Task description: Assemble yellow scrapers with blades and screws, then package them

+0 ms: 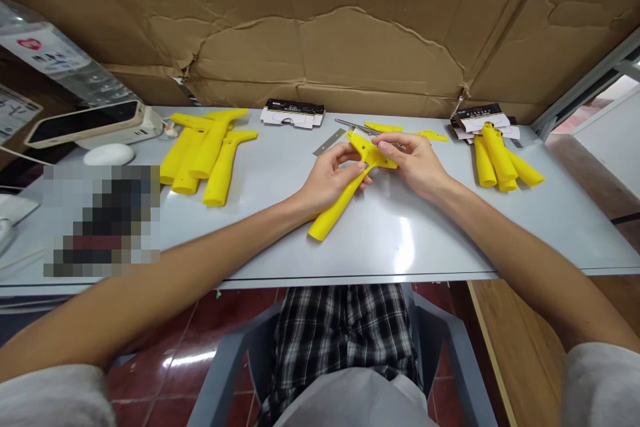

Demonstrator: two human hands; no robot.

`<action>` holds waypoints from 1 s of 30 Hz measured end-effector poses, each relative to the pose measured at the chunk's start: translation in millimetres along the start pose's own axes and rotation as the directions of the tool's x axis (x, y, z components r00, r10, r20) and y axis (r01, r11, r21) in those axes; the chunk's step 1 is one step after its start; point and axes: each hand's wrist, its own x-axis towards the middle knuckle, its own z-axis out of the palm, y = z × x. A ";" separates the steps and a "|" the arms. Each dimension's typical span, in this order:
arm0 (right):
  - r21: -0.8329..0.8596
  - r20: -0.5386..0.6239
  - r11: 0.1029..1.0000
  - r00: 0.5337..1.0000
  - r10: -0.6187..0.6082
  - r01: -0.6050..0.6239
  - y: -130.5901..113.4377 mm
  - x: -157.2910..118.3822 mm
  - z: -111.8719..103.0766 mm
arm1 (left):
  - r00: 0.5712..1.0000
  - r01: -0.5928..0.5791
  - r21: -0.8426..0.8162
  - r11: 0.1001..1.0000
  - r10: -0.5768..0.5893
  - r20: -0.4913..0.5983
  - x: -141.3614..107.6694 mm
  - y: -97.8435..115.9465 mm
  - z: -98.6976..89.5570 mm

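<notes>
A yellow plastic scraper handle [340, 208] lies slantwise in my hands, its wide head pointing away from me and its round grip toward the table's front edge. My left hand [329, 180] is closed around the neck just below the head. At the head's right end, my right hand [415, 159] pinches with thumb and fingers; whether a small part sits between them is hidden. Just beyond my left hand lies a flat metal blade [329, 142]. A thin metal tool [350, 125] and yellow head plates [384, 127] rest behind the scraper handle.
Several yellow scraper handles [219, 170] lie at left, and several more [499, 157] at right. Small black-and-white boxes [293, 113] stand along the cardboard wall [325, 47]. A phone [85, 123] on a stand and a white mouse [109, 154] occupy the far left.
</notes>
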 end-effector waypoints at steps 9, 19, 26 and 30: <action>-0.229 0.037 0.948 0.975 -0.218 0.221 -0.8 -0.7 4.5 | 1.000 -0.019 0.025 1.000 0.019 -0.011 -0.3 -3.6 2.8; -0.355 0.058 0.906 0.973 -0.224 0.230 14.3 5.2 -2.2 | 1.000 -0.020 0.034 0.999 0.020 0.021 0.1 -8.0 2.3; -0.371 0.064 0.896 0.969 -0.238 0.245 12.9 6.9 -3.4 | 1.000 -0.018 0.040 0.999 0.017 0.026 -0.8 -7.1 2.6; -0.365 0.062 0.900 0.970 -0.233 0.239 12.5 6.9 -2.8 | 0.999 -0.024 0.042 0.999 0.023 0.027 -0.6 -7.4 2.6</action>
